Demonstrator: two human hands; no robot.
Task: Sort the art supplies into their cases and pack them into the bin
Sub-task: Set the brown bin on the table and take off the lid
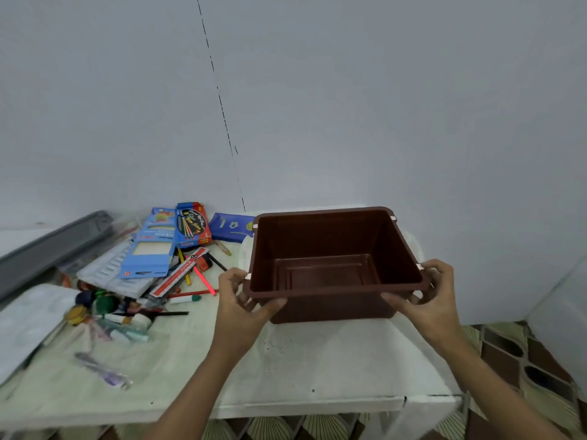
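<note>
An empty brown plastic bin (330,246) is on the right half of the white table. My left hand (244,300) grips its near left corner, and my right hand (425,292) grips the near right corner. To the left lies a heap of art supplies: a light blue pencil case box (151,249), a red and blue colour pencil box (192,228), a dark blue pouch (232,227), a white paint palette (111,274), loose pencils and pens (190,281), and small paint pots (95,304).
A grey flat case (54,246) lies at the far left by the wall. A clear plastic sleeve (28,315) covers the near left of the table (317,360). The table's front edge is close to me, and patterned floor shows on the right.
</note>
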